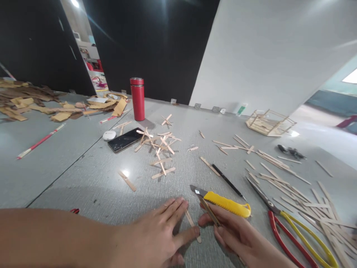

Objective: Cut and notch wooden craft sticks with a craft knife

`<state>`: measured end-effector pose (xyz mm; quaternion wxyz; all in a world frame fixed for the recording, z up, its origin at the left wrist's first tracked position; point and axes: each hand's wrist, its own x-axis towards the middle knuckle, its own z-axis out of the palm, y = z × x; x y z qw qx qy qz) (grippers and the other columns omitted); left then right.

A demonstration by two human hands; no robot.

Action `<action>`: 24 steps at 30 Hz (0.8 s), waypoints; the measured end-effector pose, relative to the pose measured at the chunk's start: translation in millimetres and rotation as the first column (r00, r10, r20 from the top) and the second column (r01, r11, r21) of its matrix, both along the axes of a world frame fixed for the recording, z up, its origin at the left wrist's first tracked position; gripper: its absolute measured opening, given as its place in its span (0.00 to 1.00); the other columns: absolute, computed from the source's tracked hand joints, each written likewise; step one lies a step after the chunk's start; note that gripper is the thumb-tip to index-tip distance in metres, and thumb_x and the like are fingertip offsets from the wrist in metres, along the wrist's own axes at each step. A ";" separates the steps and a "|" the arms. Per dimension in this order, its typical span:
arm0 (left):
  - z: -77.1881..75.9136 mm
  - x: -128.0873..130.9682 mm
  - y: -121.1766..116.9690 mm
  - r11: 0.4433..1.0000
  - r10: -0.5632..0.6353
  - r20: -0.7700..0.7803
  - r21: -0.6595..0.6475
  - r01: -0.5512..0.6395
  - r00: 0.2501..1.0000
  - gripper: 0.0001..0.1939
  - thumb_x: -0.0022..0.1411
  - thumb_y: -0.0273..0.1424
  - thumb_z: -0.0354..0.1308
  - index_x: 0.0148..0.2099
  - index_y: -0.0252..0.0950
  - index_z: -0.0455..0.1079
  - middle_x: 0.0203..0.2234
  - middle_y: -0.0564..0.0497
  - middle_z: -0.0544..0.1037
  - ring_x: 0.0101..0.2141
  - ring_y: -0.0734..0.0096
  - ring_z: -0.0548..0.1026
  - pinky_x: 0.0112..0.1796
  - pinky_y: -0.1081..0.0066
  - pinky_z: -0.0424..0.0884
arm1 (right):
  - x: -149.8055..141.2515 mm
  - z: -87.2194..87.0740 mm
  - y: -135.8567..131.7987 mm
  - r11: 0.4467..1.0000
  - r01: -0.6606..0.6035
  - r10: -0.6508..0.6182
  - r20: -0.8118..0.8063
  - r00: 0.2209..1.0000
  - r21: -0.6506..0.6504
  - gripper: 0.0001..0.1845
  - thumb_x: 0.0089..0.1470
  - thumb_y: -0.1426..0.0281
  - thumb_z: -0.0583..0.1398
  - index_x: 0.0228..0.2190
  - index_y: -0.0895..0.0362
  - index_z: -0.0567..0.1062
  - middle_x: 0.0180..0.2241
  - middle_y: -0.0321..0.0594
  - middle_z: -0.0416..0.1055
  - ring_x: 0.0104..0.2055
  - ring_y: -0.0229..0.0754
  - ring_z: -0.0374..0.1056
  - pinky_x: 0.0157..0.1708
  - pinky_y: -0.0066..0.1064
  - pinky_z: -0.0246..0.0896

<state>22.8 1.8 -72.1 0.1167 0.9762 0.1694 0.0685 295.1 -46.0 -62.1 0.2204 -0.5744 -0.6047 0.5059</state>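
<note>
My left hand (pixel 156 234) lies flat on the grey table, fingers stretched out, pressing on a wooden craft stick (pixel 192 222) that runs between its thumb and forefinger. My right hand (pixel 237 236) pinches a second thin wooden stick (pixel 209 213) between thumb and fingers. A yellow utility knife (pixel 223 203) with its blade out lies just beyond the right hand's fingertips, touching or nearly touching them.
Red-and-yellow scissors (pixel 292 230) and a black pen (pixel 227 181) lie to the right. Loose sticks (pixel 161 149) are scattered mid-table and piled at the right (pixel 315 201). A black phone (pixel 125 140), white case (pixel 109 135), red flask (pixel 137 99), stick frame (pixel 267 123) and cardboard scraps (pixel 33 102) sit further back.
</note>
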 end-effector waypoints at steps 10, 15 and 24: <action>6.2 -0.1 2.7 0.996 0.009 -0.030 -0.091 -0.012 1.000 0.31 0.74 0.37 0.54 0.74 0.38 0.52 0.70 0.21 0.48 0.69 0.35 0.42 0.64 0.44 0.57 | -0.7 11.5 0.3 0.856 -0.232 -0.030 0.495 0.869 0.461 0.18 0.66 0.66 0.53 0.52 0.53 0.76 0.51 0.50 0.80 0.51 0.53 0.77 0.50 0.44 0.74; 3.5 -0.5 2.0 0.993 0.013 -0.030 -0.120 -0.017 0.999 0.31 0.76 0.44 0.49 0.74 0.38 0.53 0.71 0.22 0.48 0.69 0.35 0.43 0.65 0.45 0.56 | -9.5 22.4 -1.9 0.650 -0.544 -0.054 0.746 0.664 0.531 0.25 0.54 0.81 0.52 0.47 0.53 0.79 0.40 0.45 0.84 0.33 0.51 0.82 0.29 0.40 0.80; -5.2 4.0 -0.8 1.000 -0.009 -0.028 0.015 0.009 1.000 0.36 0.76 0.49 0.43 0.75 0.31 0.49 0.68 0.17 0.53 0.68 0.29 0.44 0.65 0.45 0.56 | -28.8 13.0 6.4 0.610 -0.589 -0.140 0.804 0.578 0.530 0.22 0.52 0.81 0.57 0.45 0.53 0.81 0.35 0.43 0.84 0.29 0.49 0.81 0.28 0.39 0.80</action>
